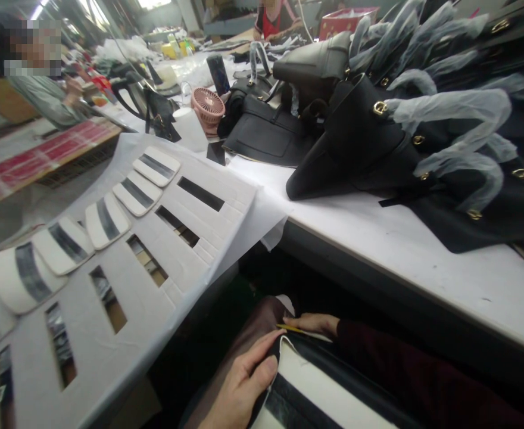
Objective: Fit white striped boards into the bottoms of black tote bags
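A black leather bag piece [304,400] with a cream panel and a dark stripe lies across my lap at the bottom of the view. My left hand [249,381] is closed on its near edge, thumb on the top side and fingers underneath. Just beyond the corner of that piece, my right hand [318,323] pinches a thin yellow tool [290,328], whose kind I cannot make out. The tool's tip is by the fingertips of my left hand. Some fingers of the right hand are hidden behind the bag piece.
Several cream flaps [105,220] with dark stripes lie along a slotted white board [146,322] on the left. Black handbags [355,143] with plastic-wrapped handles crowd the white table [378,232]. A pink fan [208,108] and a kettle [130,95] stand behind. One person [43,89] sits at left.
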Available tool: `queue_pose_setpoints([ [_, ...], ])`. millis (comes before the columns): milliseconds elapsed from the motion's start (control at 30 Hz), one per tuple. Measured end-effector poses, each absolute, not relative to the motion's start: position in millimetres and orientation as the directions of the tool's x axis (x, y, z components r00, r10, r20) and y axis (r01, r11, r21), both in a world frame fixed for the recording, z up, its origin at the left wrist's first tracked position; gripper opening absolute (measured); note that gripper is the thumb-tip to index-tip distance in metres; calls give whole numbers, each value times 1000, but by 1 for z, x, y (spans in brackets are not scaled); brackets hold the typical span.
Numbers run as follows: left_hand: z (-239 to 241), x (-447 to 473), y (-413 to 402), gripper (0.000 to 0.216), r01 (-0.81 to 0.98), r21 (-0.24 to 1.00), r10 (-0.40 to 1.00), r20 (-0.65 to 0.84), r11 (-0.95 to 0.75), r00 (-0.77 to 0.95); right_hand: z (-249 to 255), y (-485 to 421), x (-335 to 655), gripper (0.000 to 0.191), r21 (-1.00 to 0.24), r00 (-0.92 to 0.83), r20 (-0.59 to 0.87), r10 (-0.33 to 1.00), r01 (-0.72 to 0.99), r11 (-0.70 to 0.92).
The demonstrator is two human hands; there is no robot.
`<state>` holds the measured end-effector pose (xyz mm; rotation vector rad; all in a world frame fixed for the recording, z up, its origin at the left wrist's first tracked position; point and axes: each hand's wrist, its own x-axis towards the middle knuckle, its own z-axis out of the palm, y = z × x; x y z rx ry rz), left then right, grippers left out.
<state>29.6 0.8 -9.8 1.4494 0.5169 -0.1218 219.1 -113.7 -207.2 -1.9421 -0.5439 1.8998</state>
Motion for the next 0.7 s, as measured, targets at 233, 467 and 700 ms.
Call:
queue_pose_setpoints([
  [233,-9,30,3,52,412,909,205,-415,57,886,-223,-110,206,78,-508,174,-831,529,152,-848],
  [467,-14,27,4,51,434,900,176,-434,43,884,-233,-110,200,79,-535,263,-766,586,244,-809],
  [700,-8,33,4,50,395,918,184,-393,28,901,-219,-113,196,76,-550,290,-721,630,314,-774],
])
